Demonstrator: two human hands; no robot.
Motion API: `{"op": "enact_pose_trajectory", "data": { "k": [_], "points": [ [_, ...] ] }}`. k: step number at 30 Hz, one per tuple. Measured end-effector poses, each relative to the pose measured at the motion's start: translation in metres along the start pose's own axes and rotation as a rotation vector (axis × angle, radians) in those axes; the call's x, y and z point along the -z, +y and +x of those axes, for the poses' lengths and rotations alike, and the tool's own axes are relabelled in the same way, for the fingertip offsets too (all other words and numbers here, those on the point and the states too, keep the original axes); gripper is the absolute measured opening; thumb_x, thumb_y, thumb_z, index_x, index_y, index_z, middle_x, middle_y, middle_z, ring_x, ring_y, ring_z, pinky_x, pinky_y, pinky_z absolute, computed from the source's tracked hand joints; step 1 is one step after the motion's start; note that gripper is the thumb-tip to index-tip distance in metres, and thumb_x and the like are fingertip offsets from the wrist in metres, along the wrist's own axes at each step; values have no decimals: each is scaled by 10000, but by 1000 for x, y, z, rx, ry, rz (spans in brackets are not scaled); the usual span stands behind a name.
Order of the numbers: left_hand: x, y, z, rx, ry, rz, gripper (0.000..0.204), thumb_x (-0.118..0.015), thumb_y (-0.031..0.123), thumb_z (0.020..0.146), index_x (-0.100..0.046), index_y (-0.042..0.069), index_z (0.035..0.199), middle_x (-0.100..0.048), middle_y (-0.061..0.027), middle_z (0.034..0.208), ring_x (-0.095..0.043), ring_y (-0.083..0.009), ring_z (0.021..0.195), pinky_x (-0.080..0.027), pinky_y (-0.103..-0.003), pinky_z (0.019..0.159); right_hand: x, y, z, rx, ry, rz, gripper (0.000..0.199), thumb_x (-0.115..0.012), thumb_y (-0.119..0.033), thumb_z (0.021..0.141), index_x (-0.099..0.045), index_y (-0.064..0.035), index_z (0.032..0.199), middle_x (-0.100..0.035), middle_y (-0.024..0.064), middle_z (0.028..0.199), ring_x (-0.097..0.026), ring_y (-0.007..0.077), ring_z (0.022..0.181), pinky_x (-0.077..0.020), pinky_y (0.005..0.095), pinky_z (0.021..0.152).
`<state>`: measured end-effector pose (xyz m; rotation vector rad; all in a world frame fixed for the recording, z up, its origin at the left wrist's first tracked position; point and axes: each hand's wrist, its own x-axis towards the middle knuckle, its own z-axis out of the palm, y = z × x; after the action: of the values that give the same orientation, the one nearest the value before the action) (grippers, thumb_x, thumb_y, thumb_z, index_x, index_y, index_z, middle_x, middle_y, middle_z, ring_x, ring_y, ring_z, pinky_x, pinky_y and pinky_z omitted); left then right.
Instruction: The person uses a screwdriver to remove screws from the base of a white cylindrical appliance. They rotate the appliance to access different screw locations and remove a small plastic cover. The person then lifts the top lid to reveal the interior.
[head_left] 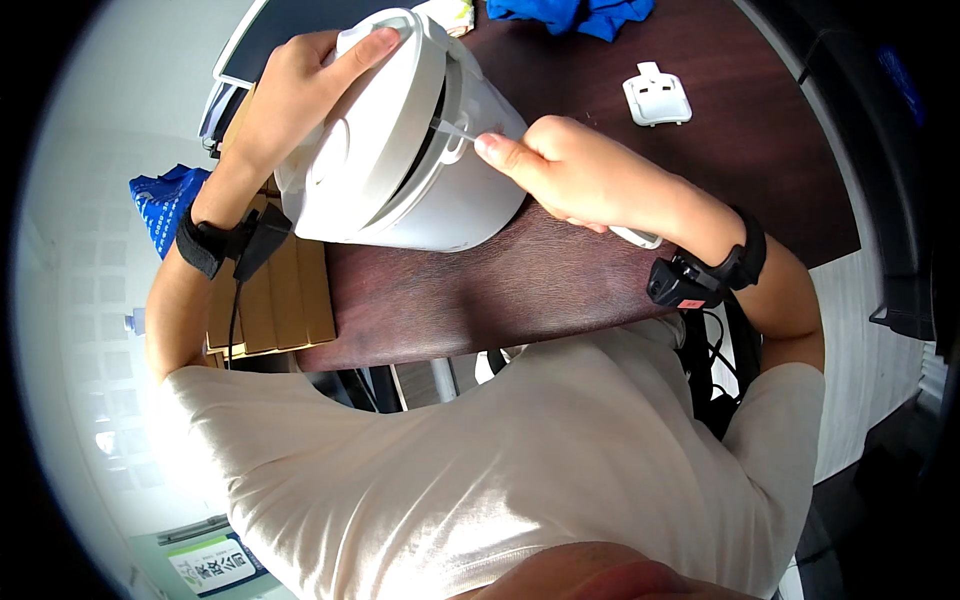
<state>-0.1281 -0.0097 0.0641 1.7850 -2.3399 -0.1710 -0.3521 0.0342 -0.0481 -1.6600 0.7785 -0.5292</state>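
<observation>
A white rice cooker [455,215] leans over on the dark wooden table. Its lid [375,150] stands slightly ajar, with a dark gap along the rim. My left hand [315,85] grips the lid's upper part, thumb laid over the edge and the other fingers partly hidden. In my right hand [570,170] is a slim tool with a white handle [637,238]; its thin pale tip [455,130] reaches the gap between lid and body. My closed fingers hide the tool's middle, so its exact kind cannot be told.
A small white plastic part [657,95] with a tab lies on the table's far right. Blue cloth [575,14] is at the far edge. Brown cardboard boxes [285,300] are stacked at the left, near a blue bag [165,205]. The table's front edge [430,355] runs close to my body.
</observation>
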Motion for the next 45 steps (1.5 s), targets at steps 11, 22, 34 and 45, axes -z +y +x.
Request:
{"op": "enact_pose_trajectory", "data": {
  "k": [11,22,34,45],
  "points": [
    [3,2,2,26,-69,10,706,-543,649,826,-671,-46,812,-570,-82,566,-577,-127,516,-446,-234,519,-7,5,-1,-6,41,17,688,-363,-482,980,-379,-50,444,-364,-1,366,-382,92,296,-311,260,306],
    [-1,-3,5,-33,-39,12,726,-551,668,808,-670,-48,827,-554,-50,562,-548,-103,492,-407,-211,475,-8,6,-3,-36,27,-13,706,-357,-495,976,-372,-51,427,-366,8,359,-400,101,292,-336,255,309],
    [-3,-1,9,86,-20,28,715,-558,668,802,-675,-36,841,-519,-24,545,-505,-68,469,-364,-193,411,5,-18,-7,-153,-15,-107,695,-348,-476,981,-360,-32,446,-353,41,358,-389,139,269,-343,282,277],
    [-4,-11,15,111,-25,29,718,-544,675,806,-668,-32,825,-531,-37,538,-517,-86,415,-375,-185,377,18,-33,2,-231,22,-342,651,-361,-447,976,-427,21,528,-413,82,434,-431,177,302,-379,316,281]
  ]
}}
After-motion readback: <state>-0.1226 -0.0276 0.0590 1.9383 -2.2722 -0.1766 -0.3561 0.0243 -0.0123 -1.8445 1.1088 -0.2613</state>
